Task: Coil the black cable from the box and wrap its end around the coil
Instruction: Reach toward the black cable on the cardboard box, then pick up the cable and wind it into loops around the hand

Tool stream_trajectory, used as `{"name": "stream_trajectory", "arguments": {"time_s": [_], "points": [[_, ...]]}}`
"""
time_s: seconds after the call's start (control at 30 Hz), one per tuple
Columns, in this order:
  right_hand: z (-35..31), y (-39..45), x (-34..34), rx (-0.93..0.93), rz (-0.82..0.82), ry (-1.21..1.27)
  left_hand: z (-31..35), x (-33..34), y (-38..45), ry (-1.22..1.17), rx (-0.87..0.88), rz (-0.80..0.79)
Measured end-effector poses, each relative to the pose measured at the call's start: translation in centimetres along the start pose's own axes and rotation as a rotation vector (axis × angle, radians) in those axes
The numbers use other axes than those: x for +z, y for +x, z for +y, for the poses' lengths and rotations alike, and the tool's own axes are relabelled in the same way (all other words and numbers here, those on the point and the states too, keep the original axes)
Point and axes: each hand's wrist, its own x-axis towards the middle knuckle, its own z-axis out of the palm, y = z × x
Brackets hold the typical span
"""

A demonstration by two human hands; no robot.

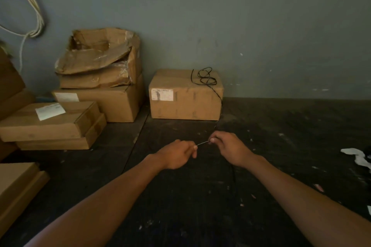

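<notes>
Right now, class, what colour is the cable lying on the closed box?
Black cable, looped on the brown box; the head view shows it.

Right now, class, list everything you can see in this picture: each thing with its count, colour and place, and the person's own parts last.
Thin black cable: one, black, loose tangle on the closed box, trailing down its right edge to the hands.
Closed brown cardboard box: one, brown, against the wall, centre.
Torn open cardboard box: one, brown, on top of the stack at left.
Other flat cardboard boxes: several, brown, stacked at left.
White rope: one bundle, off-white, hanging on the wall, top left.
White scrap: one, white, on the floor, far right.
Dark floor: speckled.
Grey wall: behind.
Left hand: pinches the cable.
Right hand: pinches the cable.
</notes>
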Motion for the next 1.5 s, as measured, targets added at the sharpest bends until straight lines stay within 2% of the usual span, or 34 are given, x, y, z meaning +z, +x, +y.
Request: {"name": "stream_trajectory", "arguments": {"time_s": [0.27, 0.37, 0.5, 0.6, 0.83, 0.93, 1.07, 1.2, 1.3, 1.4, 1.5], "points": [[1.3, 0.5, -4.7, 0.098, 0.132, -0.085, -1.5, -1.9, -1.3, -0.041, 0.041, 0.06], [0.6, 0.4, -4.7, 0.061, 0.072, 0.013, -0.9, -2.4, -1.3, -0.171, 0.026, 0.075], [-1.4, 0.2, -3.2, -0.101, -0.039, 0.036, 0.7, -3.0, -1.0, -0.558, 0.007, -0.026], [-2.7, 0.3, -2.9, -0.162, -0.003, 0.093, 1.5, -3.7, -0.9, -0.735, 0.015, -0.098], [-3.3, 1.0, -5.0, -0.138, 0.116, 0.094, 1.6, -5.2, -1.7, -0.867, -0.034, -0.165], [-3.3, 1.4, -5.4, -0.154, 0.177, 0.085, 2.9, -5.6, -2.1, -0.962, 0.033, -0.235], [-3.8, 1.7, -5.3, -0.154, 0.243, 0.135, 5.3, -6.4, -2.6, -1.073, 0.222, -0.289], [-4.3, 1.4, -4.3, -0.139, 0.227, 0.172, 7.8, -7.7, -2.4, -1.115, 0.259, -0.096], [-5.0, 0.9, -3.1, -0.161, 0.177, 0.17, 8.5, -8.6, -1.5, -1.239, 0.272, 0.064], [-5.4, 0.5, -1.6, -0.178, 0.067, 0.091, 8.4, -9.4, -0.5, -1.314, 0.257, 0.085], [-6.1, 0.0, -0.3, -0.153, -0.128, 0.061, 7.5, -10.1, 0.1, -1.251, 0.233, 0.027]]}}
